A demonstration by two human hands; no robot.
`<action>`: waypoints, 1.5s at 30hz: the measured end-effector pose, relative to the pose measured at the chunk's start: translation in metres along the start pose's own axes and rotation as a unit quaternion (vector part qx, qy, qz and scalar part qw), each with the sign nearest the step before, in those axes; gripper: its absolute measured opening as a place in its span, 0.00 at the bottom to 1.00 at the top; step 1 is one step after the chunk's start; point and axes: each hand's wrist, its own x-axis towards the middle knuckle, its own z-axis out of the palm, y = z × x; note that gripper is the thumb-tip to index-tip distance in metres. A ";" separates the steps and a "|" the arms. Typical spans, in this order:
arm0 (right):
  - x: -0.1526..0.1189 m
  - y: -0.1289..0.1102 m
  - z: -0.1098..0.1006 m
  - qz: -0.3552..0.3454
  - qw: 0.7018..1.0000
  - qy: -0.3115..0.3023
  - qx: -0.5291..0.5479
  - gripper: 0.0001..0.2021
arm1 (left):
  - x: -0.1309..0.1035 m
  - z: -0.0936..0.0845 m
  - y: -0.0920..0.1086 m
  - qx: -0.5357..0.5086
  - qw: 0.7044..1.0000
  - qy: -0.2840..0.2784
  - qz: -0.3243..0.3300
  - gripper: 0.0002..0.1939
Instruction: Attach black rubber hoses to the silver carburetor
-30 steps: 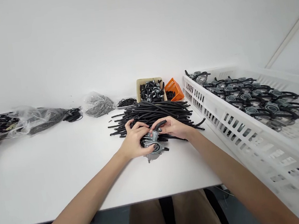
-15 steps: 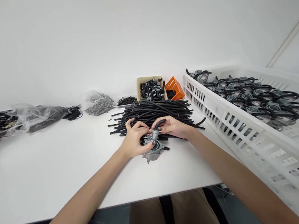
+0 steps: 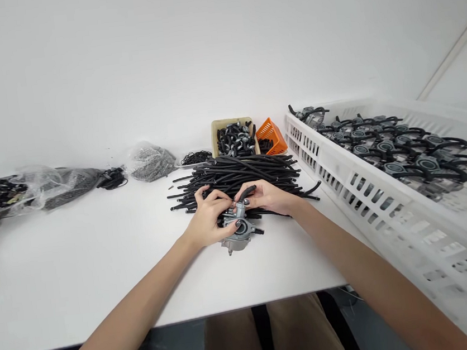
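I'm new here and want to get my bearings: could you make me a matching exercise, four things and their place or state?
1. left hand
2. black tubes
3. orange basket
4. white crate

A. tilted, beside the beige bin
B. at the picture's right side
C. holding a metal part
D. in a loose pile

Pairs: 1-C, 2-D, 3-A, 4-B

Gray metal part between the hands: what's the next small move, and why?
Probably a gentle push on the black elbow tube with the right hand: it pinches near the tube's base, while the left hand grips the gray metal part.
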 end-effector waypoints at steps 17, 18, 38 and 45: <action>0.002 -0.001 0.001 -0.006 0.999 0.021 -0.030 0.18 | 0.000 0.000 0.000 0.005 1.000 0.001 -0.002 0.15; 0.002 -0.002 0.002 -0.008 0.999 0.021 -0.034 0.18 | 0.000 0.000 0.000 0.006 1.000 0.000 -0.006 0.16; 0.002 -0.004 0.010 0.025 0.999 0.025 -0.022 0.20 | 0.000 0.000 -0.001 0.015 1.000 0.000 0.005 0.16; 0.003 0.000 0.007 0.017 0.999 0.014 -0.030 0.22 | 0.000 0.000 -0.001 0.012 1.000 0.003 0.012 0.15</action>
